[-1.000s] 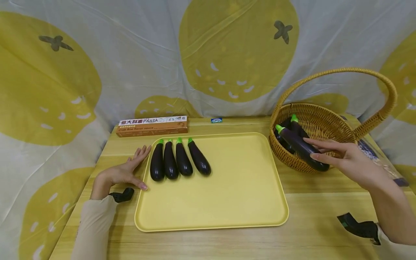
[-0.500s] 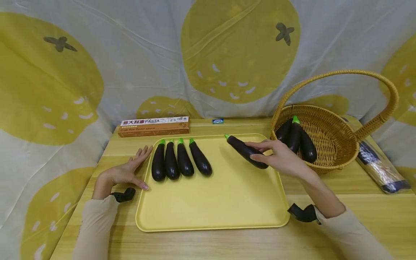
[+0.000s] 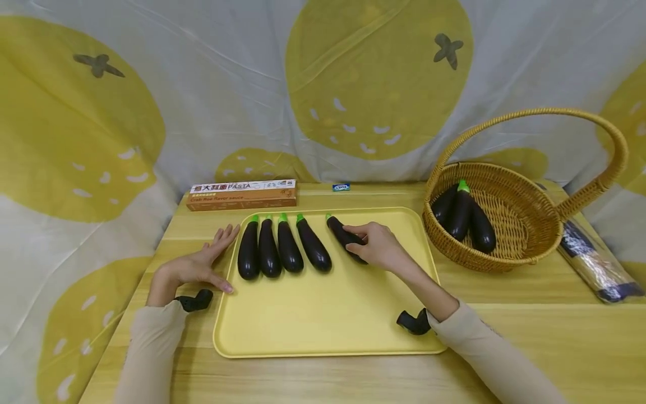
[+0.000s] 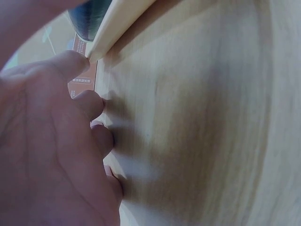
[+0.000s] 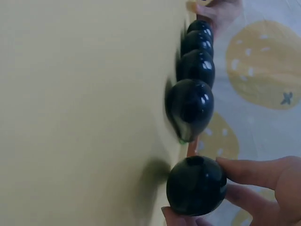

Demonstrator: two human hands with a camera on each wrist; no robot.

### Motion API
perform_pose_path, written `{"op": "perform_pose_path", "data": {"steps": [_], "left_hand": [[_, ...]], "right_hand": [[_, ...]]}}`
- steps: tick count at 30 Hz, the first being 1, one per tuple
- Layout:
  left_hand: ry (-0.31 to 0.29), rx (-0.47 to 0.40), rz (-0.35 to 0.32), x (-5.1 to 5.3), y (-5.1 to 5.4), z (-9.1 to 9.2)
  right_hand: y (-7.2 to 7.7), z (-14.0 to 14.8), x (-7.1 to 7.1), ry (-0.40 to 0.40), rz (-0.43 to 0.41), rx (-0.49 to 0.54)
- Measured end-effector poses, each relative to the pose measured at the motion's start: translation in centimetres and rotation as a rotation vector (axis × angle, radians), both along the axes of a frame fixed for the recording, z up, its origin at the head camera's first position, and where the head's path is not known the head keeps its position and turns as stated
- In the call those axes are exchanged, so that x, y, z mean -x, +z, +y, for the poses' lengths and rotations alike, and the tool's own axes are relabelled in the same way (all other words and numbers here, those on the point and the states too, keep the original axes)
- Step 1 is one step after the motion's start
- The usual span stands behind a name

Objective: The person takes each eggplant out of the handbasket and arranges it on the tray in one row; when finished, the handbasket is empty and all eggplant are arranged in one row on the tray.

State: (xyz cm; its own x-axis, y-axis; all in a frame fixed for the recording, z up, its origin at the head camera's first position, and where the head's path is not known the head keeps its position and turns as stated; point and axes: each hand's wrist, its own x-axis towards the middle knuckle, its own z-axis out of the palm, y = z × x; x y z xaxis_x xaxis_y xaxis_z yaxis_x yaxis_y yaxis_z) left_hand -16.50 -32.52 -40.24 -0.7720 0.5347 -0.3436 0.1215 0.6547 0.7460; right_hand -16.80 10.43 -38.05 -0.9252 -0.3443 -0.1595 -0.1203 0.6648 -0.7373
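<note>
Before fruit-printed cloth (image 3: 227, 101), pinched one eggplant (image 3: 339, 231) in the right hand (image 3: 381, 245) over a yellow tray (image 3: 323, 320), right of four lined-up eggplants (image 3: 290, 249); rested the left hand (image 3: 197, 266), spread, at the tray's left edge; saw three more eggplants (image 3: 460, 219) in the wicker basket (image 3: 520, 213).

Fruit-print cloth backdrop (image 3: 227, 90), pale wooden table (image 3: 303, 377)
</note>
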Motion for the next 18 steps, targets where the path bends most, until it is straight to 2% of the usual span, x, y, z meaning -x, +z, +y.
{"op": "perform_pose_path", "data": {"steps": [6, 13, 18], "left_hand": [[0.01, -0.005, -0.016, -0.03, 0.08, 0.08], [0.005, -0.006, -0.011, -0.01, 0.05, 0.14], [0.005, -0.006, -0.008, 0.03, -0.03, 0.11]], "right_hand": [[-0.73, -0.91, -0.11, 0.034, 0.011, -0.004], [-0.56, -0.42, -0.04, 0.217, -0.049, 0.018], [-0.72, -0.31, -0.08, 0.245, -0.05, 0.039]]}}
